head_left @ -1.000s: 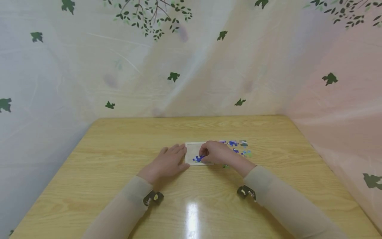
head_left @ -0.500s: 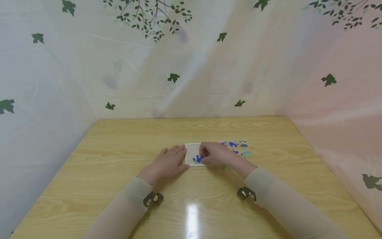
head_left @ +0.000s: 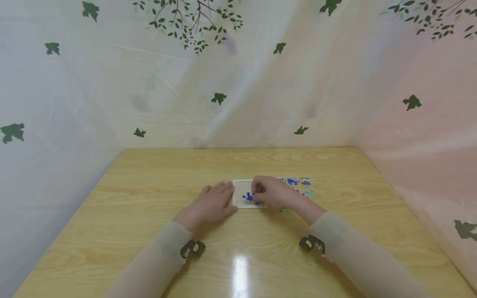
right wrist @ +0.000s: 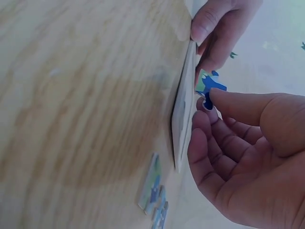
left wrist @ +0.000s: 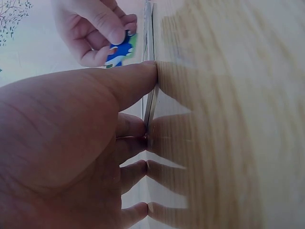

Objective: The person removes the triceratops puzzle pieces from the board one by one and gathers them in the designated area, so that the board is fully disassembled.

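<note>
A blue, green and white jigsaw puzzle piece [head_left: 248,197] is pinched between the thumb and fingers of my right hand [head_left: 273,191]. In the right wrist view this piece [right wrist: 209,85] is held just above a thin, pale puzzle tray [right wrist: 183,109]. Some blue shows in the tray's lower right part in the head view, partly covered by the right hand. My left hand [head_left: 208,205] lies at the left side of the puzzle tray [head_left: 239,186]; its thumb [left wrist: 143,81] and fingertips touch the tray's edge and the table.
Several loose puzzle pieces [head_left: 292,181] lie on the wooden table [head_left: 167,165] to the right of the tray, some behind the right forearm. One green piece [head_left: 284,210] lies nearer to me. A printed curtain [head_left: 179,107] hangs behind the table.
My right hand has shifted very slightly and the pinched puzzle piece has tilted a little, showing more blue beside it. The left hand stays at the tray's edge. The head view has shifted slightly.
</note>
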`<state>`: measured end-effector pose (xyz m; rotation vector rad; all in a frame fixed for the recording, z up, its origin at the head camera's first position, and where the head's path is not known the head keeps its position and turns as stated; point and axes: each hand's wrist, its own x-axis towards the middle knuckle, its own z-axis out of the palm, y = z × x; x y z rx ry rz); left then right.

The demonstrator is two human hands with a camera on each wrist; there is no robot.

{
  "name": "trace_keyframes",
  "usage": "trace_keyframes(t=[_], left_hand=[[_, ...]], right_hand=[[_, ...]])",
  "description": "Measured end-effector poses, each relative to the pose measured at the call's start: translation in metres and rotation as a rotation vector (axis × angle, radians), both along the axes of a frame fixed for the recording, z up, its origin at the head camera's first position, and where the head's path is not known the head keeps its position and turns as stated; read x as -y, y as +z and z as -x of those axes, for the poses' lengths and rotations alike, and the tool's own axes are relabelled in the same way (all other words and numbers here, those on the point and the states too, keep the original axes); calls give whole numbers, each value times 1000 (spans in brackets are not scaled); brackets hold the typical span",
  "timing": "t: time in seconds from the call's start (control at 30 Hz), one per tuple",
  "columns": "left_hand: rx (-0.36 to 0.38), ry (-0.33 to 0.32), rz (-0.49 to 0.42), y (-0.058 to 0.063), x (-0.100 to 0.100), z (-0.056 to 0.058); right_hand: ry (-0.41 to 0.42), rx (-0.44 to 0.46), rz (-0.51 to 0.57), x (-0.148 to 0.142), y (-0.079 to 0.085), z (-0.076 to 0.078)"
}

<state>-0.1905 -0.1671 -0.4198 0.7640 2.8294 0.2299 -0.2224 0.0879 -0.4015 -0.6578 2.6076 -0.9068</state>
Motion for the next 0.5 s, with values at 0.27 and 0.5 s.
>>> trace_keyframes(t=[0.27,0.5], left_hand=[[-6,-3,-3,-2,0,1],[1,0,8,1,-1,-1]], right_hand=[[-46,-53,54,-13,10,-4],[-63,-64,77,-33,19,-9]])
